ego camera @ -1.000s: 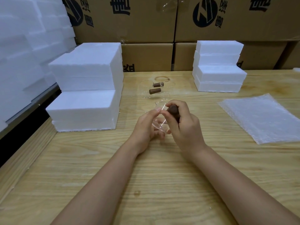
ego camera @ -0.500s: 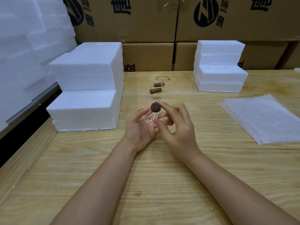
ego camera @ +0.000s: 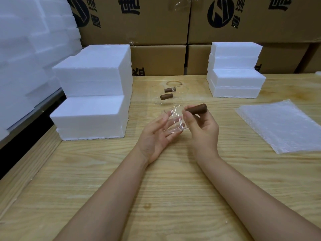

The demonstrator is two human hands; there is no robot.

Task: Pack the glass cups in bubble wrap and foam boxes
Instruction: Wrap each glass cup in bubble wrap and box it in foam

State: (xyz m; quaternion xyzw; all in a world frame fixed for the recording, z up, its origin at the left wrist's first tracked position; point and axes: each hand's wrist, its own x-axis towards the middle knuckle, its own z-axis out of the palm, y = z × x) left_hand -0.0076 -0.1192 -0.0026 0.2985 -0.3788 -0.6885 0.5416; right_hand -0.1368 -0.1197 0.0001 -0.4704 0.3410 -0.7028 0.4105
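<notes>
- Bare table [ego camera: 173, 188] lies directly under both hands. If the glass cup is released at this height, it lands on hard wood and is likely to chip or crack.
- Left hand [ego camera: 156, 136]: the grip is wide, palm up, fingers nearly straight. The glass cup [ego camera: 175, 120] rests on the fingers and is not enclosed. Risk: the smooth wall can roll off the fingertips if the palm tilts.
- Right hand [ego camera: 203, 131]: the grip is narrow, with thumb and fingers pinching the brown handle [ego camera: 197, 108] near the end that meets the glass. Risk: turning the cup by the handle alone loads the joint between handle and glass, which may loosen or snap.
- Bubble wrap [ego camera: 284, 126] lies flat to the right, well apart from the cup, which is not yet wrapped. Risk: a one-handed carry across the table leaves the cup unprotected in transit.
- Two further cups [ego camera: 166, 96] lie on their sides just beyond the hands. Their clear walls are hard to see. Risk: a forward reach may knock them together or set them rolling.
- Foam boxes [ego camera: 92, 101] are stacked at far left, with a second stack [ego camera: 235, 70] at far right. Whether any is open cannot be told. Risk: the light stacks topple if pulled from below.
- Cardboard cartons [ego camera: 156, 60] form the back wall and pose no apparent hazard.
</notes>
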